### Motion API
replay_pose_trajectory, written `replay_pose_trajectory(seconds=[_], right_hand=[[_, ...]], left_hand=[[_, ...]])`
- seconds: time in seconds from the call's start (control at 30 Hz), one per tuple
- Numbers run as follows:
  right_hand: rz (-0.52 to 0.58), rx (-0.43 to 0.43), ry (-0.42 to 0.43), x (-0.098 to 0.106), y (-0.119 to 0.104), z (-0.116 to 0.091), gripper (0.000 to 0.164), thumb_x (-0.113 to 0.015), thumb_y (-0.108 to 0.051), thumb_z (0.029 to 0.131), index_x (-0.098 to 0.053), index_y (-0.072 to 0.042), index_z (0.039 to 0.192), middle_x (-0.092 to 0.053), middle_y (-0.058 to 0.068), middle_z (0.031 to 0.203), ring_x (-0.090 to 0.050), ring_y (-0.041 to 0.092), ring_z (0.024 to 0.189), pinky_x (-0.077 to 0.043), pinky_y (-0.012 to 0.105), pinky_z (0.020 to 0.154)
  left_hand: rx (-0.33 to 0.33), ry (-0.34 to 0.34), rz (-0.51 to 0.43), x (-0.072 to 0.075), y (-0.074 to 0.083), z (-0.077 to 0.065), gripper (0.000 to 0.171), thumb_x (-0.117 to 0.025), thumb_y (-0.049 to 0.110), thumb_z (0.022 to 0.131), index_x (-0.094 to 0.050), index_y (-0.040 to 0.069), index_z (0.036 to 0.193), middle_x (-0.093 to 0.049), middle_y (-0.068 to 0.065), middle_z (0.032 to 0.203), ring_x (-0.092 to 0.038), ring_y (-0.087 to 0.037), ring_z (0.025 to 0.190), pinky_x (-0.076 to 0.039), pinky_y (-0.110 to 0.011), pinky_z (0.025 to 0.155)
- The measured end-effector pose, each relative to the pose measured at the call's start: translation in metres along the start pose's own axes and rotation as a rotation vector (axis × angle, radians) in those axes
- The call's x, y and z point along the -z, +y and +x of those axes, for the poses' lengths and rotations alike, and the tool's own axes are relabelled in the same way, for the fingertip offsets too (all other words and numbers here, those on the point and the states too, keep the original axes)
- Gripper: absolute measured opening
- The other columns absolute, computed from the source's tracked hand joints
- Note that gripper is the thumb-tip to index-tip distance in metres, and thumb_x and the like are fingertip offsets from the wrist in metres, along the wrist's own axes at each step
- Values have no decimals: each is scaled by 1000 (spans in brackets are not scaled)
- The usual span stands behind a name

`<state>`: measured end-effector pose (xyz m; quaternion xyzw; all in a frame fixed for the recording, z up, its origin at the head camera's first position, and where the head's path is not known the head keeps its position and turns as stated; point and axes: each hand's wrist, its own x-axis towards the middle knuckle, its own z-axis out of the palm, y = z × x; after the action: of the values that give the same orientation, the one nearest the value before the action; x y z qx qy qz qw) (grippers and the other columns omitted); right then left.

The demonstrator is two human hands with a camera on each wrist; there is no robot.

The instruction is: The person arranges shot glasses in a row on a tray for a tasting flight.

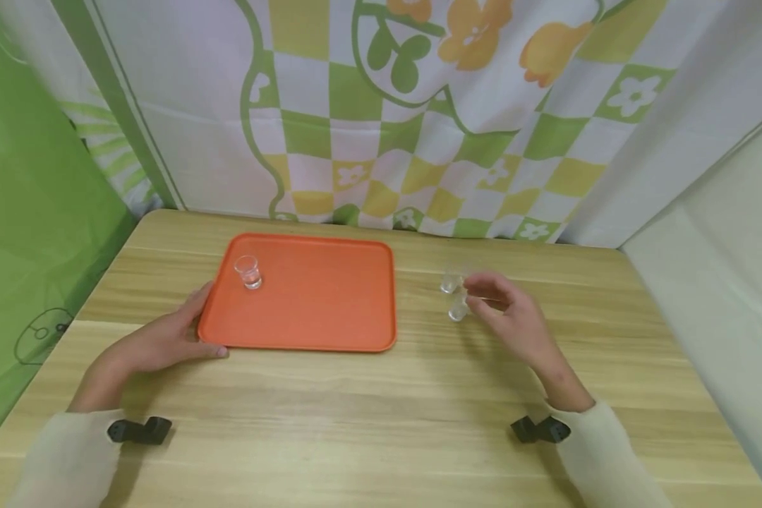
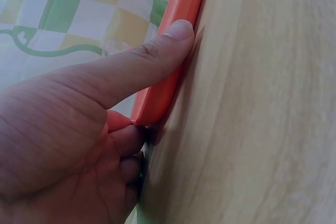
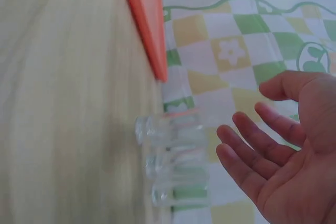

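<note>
Grouped shot glasses: the clear shot glasses (image 3: 176, 160) stand upright and close together, to the right of the tray; at least three show, though blur hides the exact count.
Picking one out: best done, I judge, by taking one glass between thumb and fingertips, squarely and lightly, since clear smooth walls may slip and a sideways nudge could tip a neighbour.
Carrying: a level, upright lift clear of the other rims seems safest, with a set-down on the flat floor of the tray, away from its raised rim.
Glasses to right hand: they lie just beyond the fingertips of the right hand (image 1: 514, 321), on its thumb side; the right wrist view shows a gap between.
Right-hand grip: thumb and curved fingers apart, nothing held.
Lone shot glass: one shot glass (image 1: 249, 272) stands upright on the tray, towards its far left corner.
Orange tray: the orange tray (image 1: 317, 300) lies flat on the wooden table (image 1: 330, 423).
Left-hand grip: the left hand (image 1: 161, 342) clasps the tray's near left corner, thumb along the front edge, fingers at the side; light, steady pressure should suffice.
Backdrop: a checked floral curtain (image 1: 368, 127) hangs behind the table.
</note>
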<state>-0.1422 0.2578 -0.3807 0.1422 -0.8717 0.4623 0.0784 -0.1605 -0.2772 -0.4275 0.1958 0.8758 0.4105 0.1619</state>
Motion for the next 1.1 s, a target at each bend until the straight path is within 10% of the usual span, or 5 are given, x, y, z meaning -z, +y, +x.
replay_pose_trajectory(seconds=[0.63, 1.1], right_hand=[[-96, -74, 34, -1, 26, -19, 33, -73, 2, 94, -63, 8, 125, -71, 22, 115, -70, 35, 104, -53, 15, 85], [-169, -43, 16, -9, 27, -16, 40, -74, -4, 96, -62, 5, 132, -72, 24, 115, -73, 38, 98, -60, 45, 82]], left_hand=[[8, 0, 12, 0, 0, -2, 116, -84, 33, 89, 0, 14, 167, -8, -27, 168, -19, -53, 148, -25, -72, 110], [19, 5, 35, 0, 0, -3, 115, -83, 36, 89, -2, 11, 167, -11, -27, 167, -25, -53, 146, -27, -71, 110]])
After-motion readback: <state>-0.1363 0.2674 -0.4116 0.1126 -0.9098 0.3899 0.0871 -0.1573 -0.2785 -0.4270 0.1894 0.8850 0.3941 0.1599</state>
